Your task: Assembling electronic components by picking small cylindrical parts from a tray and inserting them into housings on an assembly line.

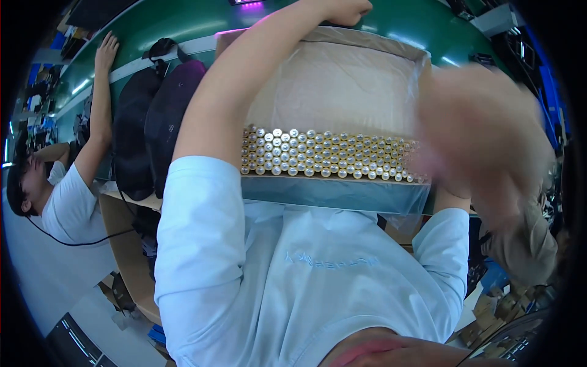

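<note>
We see a cardboard box [379, 40] in front of the person's body, and inside it stand many small metal cells [318, 153], packed tightly in rows along the near side. Behind these rows there is a pale lining [342, 85], on which we do not see any cell. So, in our judgement, the work with the cells is somewhere in the middle: the near strip is occupied, the far and larger part of the box is not. We cannot tell from this single view if the rows are growing or becoming fewer

The left arm passes over the left side of the box, and the left hand [345, 11] is beyond its far edge, by the green table [153, 21]. Its fingers seem curled, but we cannot tell if it is really closed or grips something. The right hand [489, 128], as we take it, is a big blur by the box's right end, near the camera; its fingers are not readable, so we cannot tell if it holds a cell
</note>
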Motion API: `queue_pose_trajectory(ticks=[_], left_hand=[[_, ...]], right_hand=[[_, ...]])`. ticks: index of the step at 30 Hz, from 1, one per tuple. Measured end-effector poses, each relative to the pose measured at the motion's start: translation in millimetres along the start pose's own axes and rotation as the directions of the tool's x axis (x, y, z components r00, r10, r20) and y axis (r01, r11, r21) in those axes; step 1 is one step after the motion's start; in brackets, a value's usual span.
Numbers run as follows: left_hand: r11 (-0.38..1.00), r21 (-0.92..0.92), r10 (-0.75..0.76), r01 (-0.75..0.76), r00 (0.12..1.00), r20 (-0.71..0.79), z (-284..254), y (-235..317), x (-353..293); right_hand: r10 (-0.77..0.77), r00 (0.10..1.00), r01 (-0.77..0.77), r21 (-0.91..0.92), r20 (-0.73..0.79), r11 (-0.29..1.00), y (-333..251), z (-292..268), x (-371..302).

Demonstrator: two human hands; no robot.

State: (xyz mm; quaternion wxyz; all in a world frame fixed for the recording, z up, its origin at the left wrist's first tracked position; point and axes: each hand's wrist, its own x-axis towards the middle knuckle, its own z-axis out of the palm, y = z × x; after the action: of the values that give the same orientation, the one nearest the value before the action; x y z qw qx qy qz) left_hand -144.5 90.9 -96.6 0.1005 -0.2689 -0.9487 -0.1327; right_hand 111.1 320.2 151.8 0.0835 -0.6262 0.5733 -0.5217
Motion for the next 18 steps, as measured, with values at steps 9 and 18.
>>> queue_pose_trajectory(ticks=[9, 18], left_hand=[[0.993, -0.108, 0.037, -0.035, 0.999, 0.012, 1, 2, -5], [0.997, -0.076, -0.041, 0.027, 0.982, -0.184, 101, -106, 10]], right_hand=[[0.370, 0.652, -0.263, -0.260, 0.662, 0.929, 130, 93, 41], [0.324, 0.451, -0.635, 0.043, 0.832, 0.772, 153, 133, 71]])
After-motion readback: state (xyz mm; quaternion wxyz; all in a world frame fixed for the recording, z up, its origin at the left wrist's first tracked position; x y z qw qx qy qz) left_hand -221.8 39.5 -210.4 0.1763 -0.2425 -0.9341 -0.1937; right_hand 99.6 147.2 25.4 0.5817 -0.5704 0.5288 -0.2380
